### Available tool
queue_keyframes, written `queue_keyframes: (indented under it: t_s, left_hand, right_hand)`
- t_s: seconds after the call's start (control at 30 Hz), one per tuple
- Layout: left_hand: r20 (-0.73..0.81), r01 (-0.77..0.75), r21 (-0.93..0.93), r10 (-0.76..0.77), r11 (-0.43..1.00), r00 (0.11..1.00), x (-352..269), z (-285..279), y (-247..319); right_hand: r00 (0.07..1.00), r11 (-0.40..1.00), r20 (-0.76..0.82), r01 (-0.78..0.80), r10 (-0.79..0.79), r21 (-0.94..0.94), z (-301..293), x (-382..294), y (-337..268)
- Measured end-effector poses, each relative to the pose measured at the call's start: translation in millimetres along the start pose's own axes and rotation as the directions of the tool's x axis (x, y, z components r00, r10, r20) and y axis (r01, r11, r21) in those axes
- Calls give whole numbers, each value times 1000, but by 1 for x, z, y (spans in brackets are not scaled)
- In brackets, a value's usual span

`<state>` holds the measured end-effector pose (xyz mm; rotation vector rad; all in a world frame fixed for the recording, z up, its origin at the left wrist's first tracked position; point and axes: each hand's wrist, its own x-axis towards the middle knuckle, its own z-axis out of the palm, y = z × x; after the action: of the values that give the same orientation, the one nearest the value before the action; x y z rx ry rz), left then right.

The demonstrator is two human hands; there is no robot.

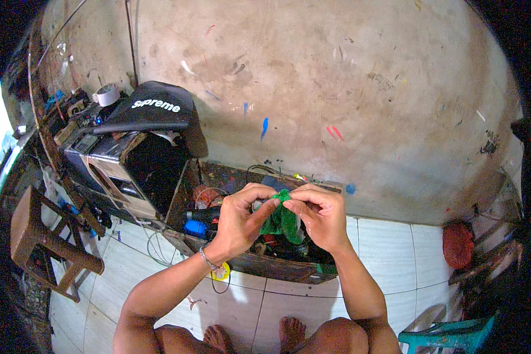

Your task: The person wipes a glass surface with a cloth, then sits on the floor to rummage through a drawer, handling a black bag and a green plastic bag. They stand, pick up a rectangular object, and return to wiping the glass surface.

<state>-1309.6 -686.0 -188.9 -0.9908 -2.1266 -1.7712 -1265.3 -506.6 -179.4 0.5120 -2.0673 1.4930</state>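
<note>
Both hands are raised in front of me at the middle of the view, over an open wooden box. My left hand [247,219] pinches one side of a crumpled green plastic bag [287,223] between thumb and fingers. On the other side, my right hand [321,212] grips the bag's gathered top in the same way, its fingertips close to the left ones. The bag's loose lower part hangs below the fingers. Beneath lies the wooden box [287,267], holding mixed items, among them a blue object [196,228] and a black tool handle whose kind I cannot tell.
A black cabinet [128,186] with a black cover [159,104] and a roll of tape [106,94] stands at left. Near it is a brown stool [48,243]. A stained wall [336,88] rises beyond the box. A teal plastic stool [451,336] is at lower right.
</note>
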Motion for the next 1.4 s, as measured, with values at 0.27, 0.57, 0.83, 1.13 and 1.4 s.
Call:
queue_keyframes:
  t_s: [0.27, 0.57, 0.83, 1.13, 1.4]
  left_hand:
    - [59, 191, -172, -184, 966, 981, 2, 0, 5]
    - [52, 209, -174, -202, 962, 978, 2, 0, 9]
    - [27, 218, -153, -217, 964, 976, 3, -2, 9]
    - [129, 40, 79, -51, 996, 990, 2, -12, 16]
    - [183, 24, 73, -37, 997, 982, -1, -12, 16]
  right_hand:
    - [999, 995, -26, -32, 35, 96, 1, 0, 2]
    - [996, 982, -61, -53, 65, 182, 5, 0, 5]
    - [997, 1000, 73, -6, 4, 29, -7, 4, -1]
    - [804, 985, 574, -78, 153, -153, -47, 69, -30]
    - [628, 965, 750, -6, 209, -264, -38, 92, -43]
